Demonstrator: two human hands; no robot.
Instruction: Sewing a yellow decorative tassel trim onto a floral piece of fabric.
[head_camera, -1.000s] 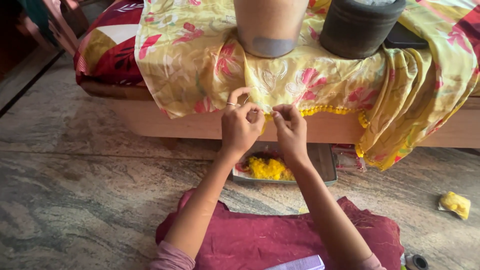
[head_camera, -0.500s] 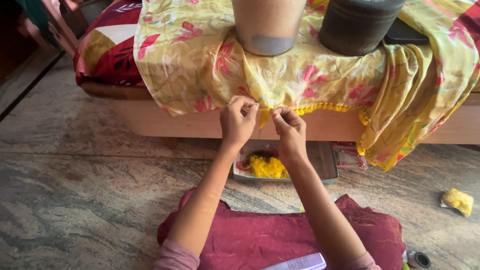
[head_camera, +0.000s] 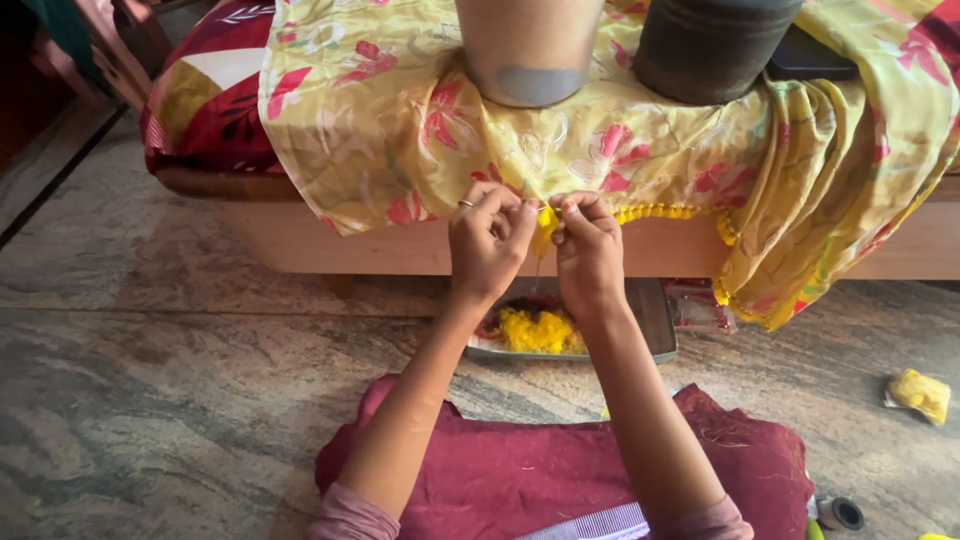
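Cloth (head_camera: 640, 160) on bench (head_camera: 330, 245) under two pots (head_camera: 528, 45); tray (head_camera: 655, 320) at 6 o'clock below, cushion (head_camera: 520, 480) nearer.

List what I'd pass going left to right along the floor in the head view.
Maroon cloth → tray of yellow bits → black spool → yellow scrap.

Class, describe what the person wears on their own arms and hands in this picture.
Both forearms are bare. A short pinkish-mauve sleeve ends near each elbow, at the picture's bottom edge. The left hand has a thin metal ring on one finger. The right hand shows no ring or bracelet.
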